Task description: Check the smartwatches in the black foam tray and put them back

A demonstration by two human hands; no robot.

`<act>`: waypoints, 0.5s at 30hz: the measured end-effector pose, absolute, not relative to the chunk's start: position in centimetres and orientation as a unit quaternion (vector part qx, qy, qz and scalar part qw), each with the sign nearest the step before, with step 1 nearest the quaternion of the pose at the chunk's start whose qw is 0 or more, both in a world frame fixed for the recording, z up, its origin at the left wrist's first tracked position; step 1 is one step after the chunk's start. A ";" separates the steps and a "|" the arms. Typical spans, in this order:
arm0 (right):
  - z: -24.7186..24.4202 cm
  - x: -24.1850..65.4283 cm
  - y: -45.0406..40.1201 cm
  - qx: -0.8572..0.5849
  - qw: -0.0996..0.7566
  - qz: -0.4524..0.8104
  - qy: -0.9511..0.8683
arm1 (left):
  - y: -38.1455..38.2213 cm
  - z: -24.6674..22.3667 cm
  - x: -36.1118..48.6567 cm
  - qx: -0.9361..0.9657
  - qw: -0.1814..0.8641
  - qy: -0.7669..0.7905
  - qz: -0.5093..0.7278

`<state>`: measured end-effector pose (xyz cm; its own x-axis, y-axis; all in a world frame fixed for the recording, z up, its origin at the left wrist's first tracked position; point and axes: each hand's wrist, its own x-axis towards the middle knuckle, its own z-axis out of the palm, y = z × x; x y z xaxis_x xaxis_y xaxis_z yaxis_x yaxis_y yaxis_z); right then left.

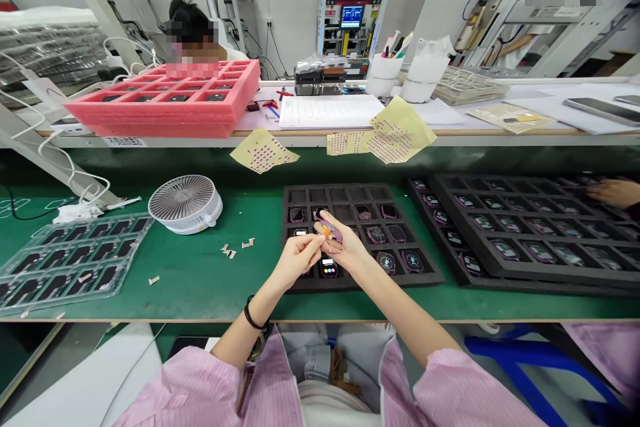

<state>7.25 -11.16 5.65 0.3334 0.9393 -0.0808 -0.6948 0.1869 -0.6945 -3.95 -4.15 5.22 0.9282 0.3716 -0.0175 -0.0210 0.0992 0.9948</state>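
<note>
Over the black foam tray (350,195), my right hand (349,243) holds a small purple watch body (334,232) with an orange spot on it. My left hand (301,255) is pinched at the watch body's left side, its fingertips touching the orange part. Several dark watch bodies sit in the tray's compartments, among them one with a lit screen (329,267) just below my hands. Some compartments in the tray's back row hold nothing. The fingers partly cover the watch body.
A round white fan (185,203) stands left, near small paper scraps (229,251). A clear tray of dark parts (75,255) lies far left. Stacked foam trays (537,227) are at right, with another person's hand (614,192) over them. A pink foam tray (165,113) rests on the shelf.
</note>
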 end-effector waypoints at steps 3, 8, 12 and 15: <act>5.5 7.1 -10.9 -0.338 0.759 0.528 -0.177 | -4.1 4.9 -3.9 0.649 0.731 0.153 0.145; 5.2 6.3 -10.5 -0.444 0.768 0.414 -0.205 | -3.8 4.9 -2.8 0.654 0.708 0.185 0.194; 4.4 8.3 -10.0 -0.557 0.728 0.288 -0.275 | -2.9 4.4 -2.6 0.689 0.662 0.198 0.220; 3.3 12.7 -9.8 -0.678 0.654 0.116 -0.314 | -0.7 4.0 -4.5 0.764 0.539 0.252 0.249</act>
<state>12.74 -9.83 3.35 0.7756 0.5776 0.2545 0.2748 0.0540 -0.9600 -4.49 -0.74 4.00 0.7492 0.6533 0.1094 0.1161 -0.2921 0.9493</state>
